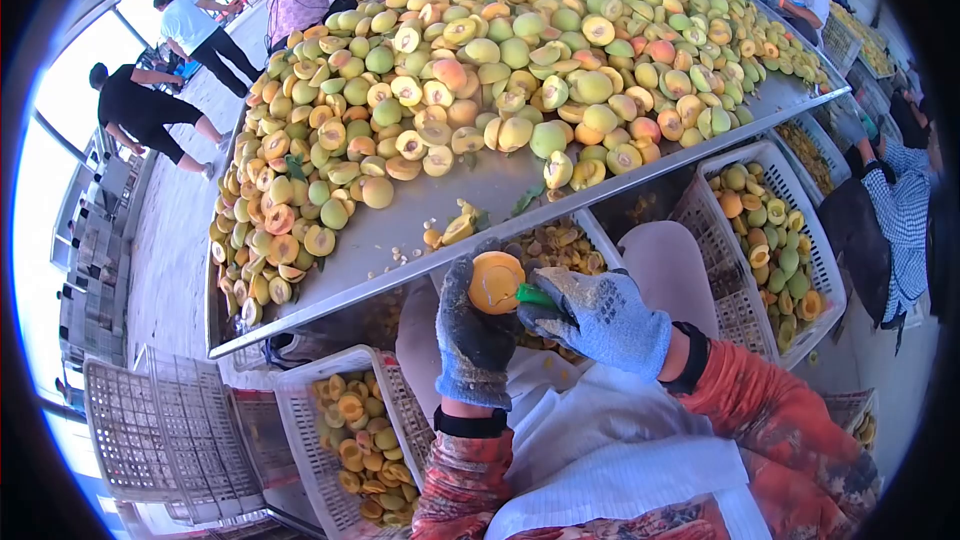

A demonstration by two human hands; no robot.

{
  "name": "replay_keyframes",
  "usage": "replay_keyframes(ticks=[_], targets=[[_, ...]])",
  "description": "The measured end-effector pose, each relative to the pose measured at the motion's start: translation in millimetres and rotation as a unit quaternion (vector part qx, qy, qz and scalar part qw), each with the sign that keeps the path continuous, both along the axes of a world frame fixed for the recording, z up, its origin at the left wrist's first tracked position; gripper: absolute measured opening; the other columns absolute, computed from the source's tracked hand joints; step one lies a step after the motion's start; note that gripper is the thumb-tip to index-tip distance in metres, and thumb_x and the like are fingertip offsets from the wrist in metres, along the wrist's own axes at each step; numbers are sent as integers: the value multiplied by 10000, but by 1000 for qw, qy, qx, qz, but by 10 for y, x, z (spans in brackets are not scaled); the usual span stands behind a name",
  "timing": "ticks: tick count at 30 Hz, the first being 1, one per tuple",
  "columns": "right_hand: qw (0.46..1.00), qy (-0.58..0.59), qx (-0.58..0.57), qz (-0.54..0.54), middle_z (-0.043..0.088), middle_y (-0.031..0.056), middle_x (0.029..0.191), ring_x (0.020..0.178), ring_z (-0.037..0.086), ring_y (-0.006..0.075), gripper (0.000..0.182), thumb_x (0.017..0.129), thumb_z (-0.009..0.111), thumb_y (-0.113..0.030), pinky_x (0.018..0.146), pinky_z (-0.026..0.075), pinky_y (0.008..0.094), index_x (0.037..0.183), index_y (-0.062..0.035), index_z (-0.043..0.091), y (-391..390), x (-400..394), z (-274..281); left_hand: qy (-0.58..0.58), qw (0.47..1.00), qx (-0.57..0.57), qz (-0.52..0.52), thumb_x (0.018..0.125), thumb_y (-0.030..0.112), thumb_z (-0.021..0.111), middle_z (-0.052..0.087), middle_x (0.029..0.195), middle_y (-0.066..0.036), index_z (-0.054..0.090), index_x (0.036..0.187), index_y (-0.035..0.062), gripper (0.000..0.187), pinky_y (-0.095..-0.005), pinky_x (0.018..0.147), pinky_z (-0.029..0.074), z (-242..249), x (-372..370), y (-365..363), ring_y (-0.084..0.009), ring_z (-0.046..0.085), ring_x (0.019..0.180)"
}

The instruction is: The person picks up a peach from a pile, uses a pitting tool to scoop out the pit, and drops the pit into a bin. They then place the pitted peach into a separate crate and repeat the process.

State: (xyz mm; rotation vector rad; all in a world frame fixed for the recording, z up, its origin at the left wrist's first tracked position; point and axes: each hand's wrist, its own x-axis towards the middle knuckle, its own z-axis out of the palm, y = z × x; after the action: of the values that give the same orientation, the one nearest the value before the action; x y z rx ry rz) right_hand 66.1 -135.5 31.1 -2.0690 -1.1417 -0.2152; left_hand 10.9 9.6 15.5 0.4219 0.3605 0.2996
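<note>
My left hand (474, 340), in a blue glove with a dark stained palm, is closed around a halved apricot (495, 282) with its orange cut side facing up. My right hand (612, 315), gloved alike, grips a small tool with a green handle (536, 295). The tool's end is against or just beside the apricot's right edge; its tip is hard to make out. Both hands are above my lap, just in front of the metal table (440, 210). On that table lies a large heap of green, yellow and orange apricots (480, 70), many of them halved.
Below the hands, a crate (598, 238) holds brownish fruit pieces. Apricot halves fill a white crate at left (290, 410) and another at right (830, 290). Stacked grey crates (165, 430) stand far left. Several people are around the table, including one in a checked sleeve (905, 230).
</note>
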Motion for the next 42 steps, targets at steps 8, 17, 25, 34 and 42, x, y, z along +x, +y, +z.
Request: replay_keyframes(ticks=[8,17,25,34,42], targets=[[995,4,-102,12,588,147,632,543,592,315,320,849,562,-369,462,445,391,875,-51,531,-64,9,-2,51,992,113,17,842,193,585,583,1047,-129,518,1128,21,340,-326,797,514,64,-94,-86,-231,590,947],[982,160,-19,94,551,143,619,503,550,323,310,862,545,-344,459,430,394,984,-59,532,-163,-336,-107,43,908,388,151,839,185,541,557,1067,-162,475,1176,-66,426,-326,788,499,400,-243,-500,-224,577,932],[960,269,-2,77,599,137,749,634,616,260,383,836,593,-319,538,453,359,1112,-65,511,16,-83,-554,96,963,240,72,820,32,607,553,1074,-94,516,1130,1,324,-266,790,492,-244,-58,-195,-155,553,927],[928,-102,-353,60,598,112,754,651,593,233,525,756,509,-134,535,458,364,1244,31,412,-184,40,-284,207,856,473,-17,844,146,609,578,971,-73,541,1100,35,287,-255,685,517,-222,-102,-181,-129,569,860],[964,44,-250,73,609,180,696,565,605,323,502,802,509,-248,506,459,441,1220,16,429,-233,-309,-835,218,766,604,26,806,107,620,611,1029,-117,590,1031,22,242,-314,842,459,-485,-207,-238,-221,601,924]])
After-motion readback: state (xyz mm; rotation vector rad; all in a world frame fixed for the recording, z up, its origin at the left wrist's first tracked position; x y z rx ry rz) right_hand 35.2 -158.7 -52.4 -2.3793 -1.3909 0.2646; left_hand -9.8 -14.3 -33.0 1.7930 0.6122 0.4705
